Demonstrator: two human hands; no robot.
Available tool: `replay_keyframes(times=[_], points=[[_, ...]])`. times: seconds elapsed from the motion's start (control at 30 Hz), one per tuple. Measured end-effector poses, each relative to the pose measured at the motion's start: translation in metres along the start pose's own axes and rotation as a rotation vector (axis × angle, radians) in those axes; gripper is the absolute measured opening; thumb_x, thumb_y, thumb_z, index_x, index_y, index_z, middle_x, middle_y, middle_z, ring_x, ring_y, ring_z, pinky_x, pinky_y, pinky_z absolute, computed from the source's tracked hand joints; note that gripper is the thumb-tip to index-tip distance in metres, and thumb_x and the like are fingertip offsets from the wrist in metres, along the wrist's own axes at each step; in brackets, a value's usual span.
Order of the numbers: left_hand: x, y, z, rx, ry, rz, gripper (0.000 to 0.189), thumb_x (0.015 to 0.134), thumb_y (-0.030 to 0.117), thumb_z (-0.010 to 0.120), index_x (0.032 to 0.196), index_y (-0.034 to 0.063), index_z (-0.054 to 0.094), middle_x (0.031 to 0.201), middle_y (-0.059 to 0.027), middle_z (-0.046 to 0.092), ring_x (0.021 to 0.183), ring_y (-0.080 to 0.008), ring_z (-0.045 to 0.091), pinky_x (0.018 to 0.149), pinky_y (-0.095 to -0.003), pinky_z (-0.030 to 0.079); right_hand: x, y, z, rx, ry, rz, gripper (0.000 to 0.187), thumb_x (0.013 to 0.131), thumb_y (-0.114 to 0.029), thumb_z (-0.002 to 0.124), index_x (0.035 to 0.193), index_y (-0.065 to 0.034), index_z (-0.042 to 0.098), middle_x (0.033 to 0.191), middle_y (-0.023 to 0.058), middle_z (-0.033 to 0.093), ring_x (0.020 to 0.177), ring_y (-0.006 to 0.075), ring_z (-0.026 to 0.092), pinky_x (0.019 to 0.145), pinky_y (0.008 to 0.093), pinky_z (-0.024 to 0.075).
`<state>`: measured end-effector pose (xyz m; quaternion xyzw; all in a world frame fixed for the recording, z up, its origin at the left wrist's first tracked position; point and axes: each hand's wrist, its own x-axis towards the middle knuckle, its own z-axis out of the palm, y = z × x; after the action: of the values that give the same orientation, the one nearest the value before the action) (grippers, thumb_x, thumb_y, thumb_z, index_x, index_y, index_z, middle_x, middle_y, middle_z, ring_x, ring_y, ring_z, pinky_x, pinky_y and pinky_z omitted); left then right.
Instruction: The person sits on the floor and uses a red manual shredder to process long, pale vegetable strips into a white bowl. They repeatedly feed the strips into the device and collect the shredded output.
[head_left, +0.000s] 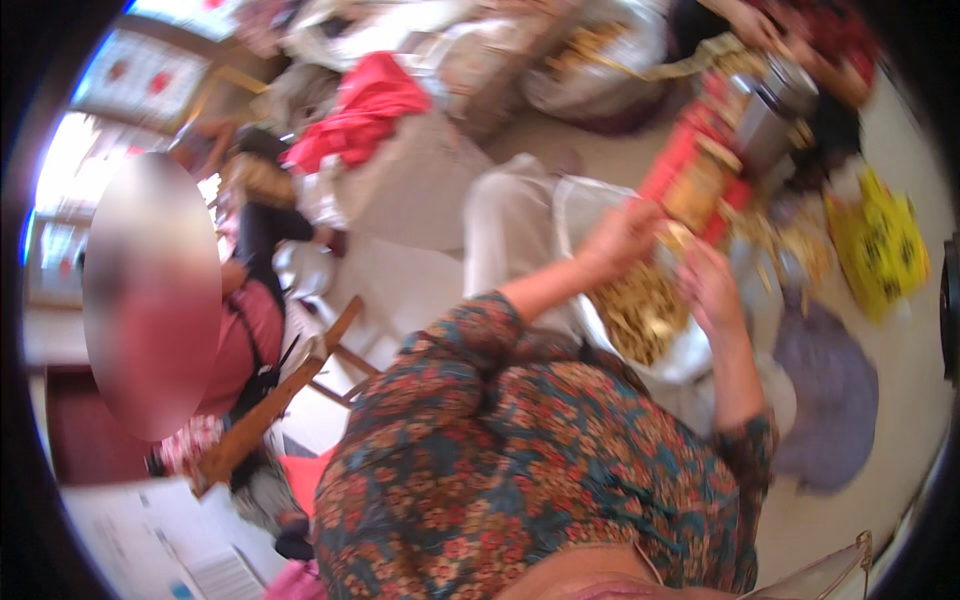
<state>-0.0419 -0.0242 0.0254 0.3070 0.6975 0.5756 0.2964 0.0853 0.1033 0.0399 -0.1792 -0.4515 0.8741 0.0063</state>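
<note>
My left hand (626, 238) and my right hand (707, 285) meet in front of me. Between their fingertips they grip a small pale yellow piece (677, 235); motion blur hides its exact kind. Just below them, a white plastic sack (694, 360) stands open by my legs, holding many yellowish-brown strips (637, 311). Beyond my fingers lies a red surface (679, 146), its shape partly covered. A tan block-like object (696, 191) rests on it, and a dark metallic cylinder (776, 112) stands beside that.
Another person's hands (757, 30) work at the top right near a second sack (592, 90) of similar strips. To the right lie a yellow plastic bag (877, 244) and a grey-blue cloth-like item (825, 397). People and a wooden chair (277, 397) occupy the left; red cloth (367, 105) lies beyond.
</note>
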Motion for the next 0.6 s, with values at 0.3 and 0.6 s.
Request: replay_keyframes(times=[0.3,0.6], points=[[-0.015,0.054,0.003,0.119,-0.174,-0.034,0.031,0.099,0.023,0.041,0.085,0.001,0.057,0.061,-0.0005,0.052,0.053,-0.0084,0.051,0.051,-0.0216,0.042,0.003,-0.009,0.0,-0.267,0.106,-0.248,0.02,0.091,-0.02,0.06,0.103,-0.0047,0.067,0.069,-0.0078,0.053,0.054,-0.0004,0.039,0.047,0.0159,0.0295],[-0.02,0.07,0.008,-0.512,-0.303,-0.233,0.039,0.096,0.025,0.046,0.061,0.0097,0.039,0.051,0.0018,0.034,0.045,-0.0107,0.039,0.046,-0.0233,0.032,0.007,-0.028,-0.007,-0.005,0.22,-0.253,0.016,0.09,-0.028,0.06,0.09,-0.0118,0.057,0.064,-0.0099,0.046,0.048,-0.0011,0.033,0.043,0.0149,0.0226]])
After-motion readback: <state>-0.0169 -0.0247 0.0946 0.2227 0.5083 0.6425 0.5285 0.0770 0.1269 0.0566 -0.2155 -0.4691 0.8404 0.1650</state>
